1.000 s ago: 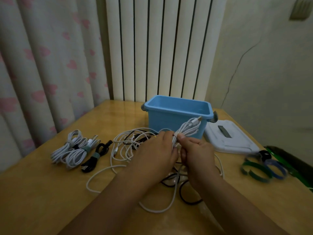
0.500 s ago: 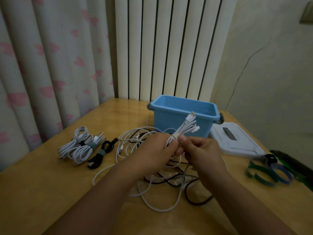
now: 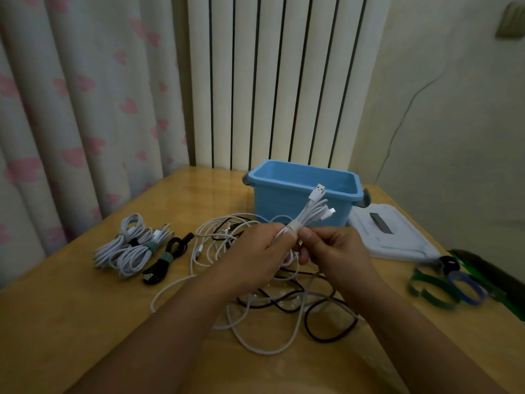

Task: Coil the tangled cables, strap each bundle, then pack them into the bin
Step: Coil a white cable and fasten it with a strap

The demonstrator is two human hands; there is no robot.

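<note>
Your left hand (image 3: pixel 255 251) has its fingers curled round a coiled white cable bundle (image 3: pixel 308 216), and your right hand (image 3: pixel 332 251) pinches the same bundle just beside it, at the pale strap (image 3: pixel 294 226) wrapped round the coil's middle — the two hands touch at the fingertips. Above the right hand's fingers the bundle fans up and away from you, with a USB plug (image 3: pixel 320 189) at the top and a smaller plug to its right.

Straight beyond both hands stands the blue bin (image 3: pixel 301 177), open, and the bundle's plugs overlap its near wall in this view. Beneath and around your wrists the tangled cables (image 3: pixel 270 302) lie loose on the wooden table (image 3: pixel 71 322) — white and black loops crossing each other.

Well to the left of your left hand rest three finished bundles: two white strapped coils (image 3: pixel 127 248) and, just beside them on the side nearer your hand, a black strapped coil (image 3: pixel 164 258).

To the right of your right hand lies the white lid (image 3: pixel 397 240), flat, next to the bin. Nearer you on that side sit the spare straps (image 3: pixel 443 285), green and blue, curled into loops
</note>
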